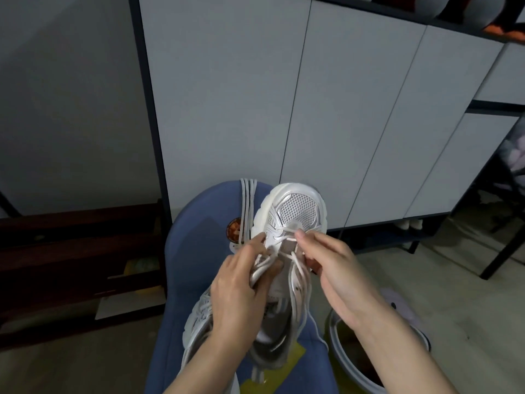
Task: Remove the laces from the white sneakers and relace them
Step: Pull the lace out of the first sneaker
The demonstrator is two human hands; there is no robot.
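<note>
A white mesh-toed sneaker (pixel 295 209) is held over a blue seat (pixel 199 251), toe pointing away from me. My left hand (pixel 241 282) grips the shoe's left side and its lace strands near the tongue. My right hand (pixel 329 260) pinches the lace (pixel 295 263) at the lowest eyelets by the toe. A second white sneaker (pixel 199 314) lies under my left forearm on the seat. A loose white lace (pixel 247 206) lies in several strands across the seat's far edge.
Grey cabinet doors (pixel 312 109) stand right behind the seat. Dark wooden shelving (pixel 79 251) is at the left. A round grey bin (pixel 369 362) sits on the floor at the right, next to a black table leg (pixel 500 257).
</note>
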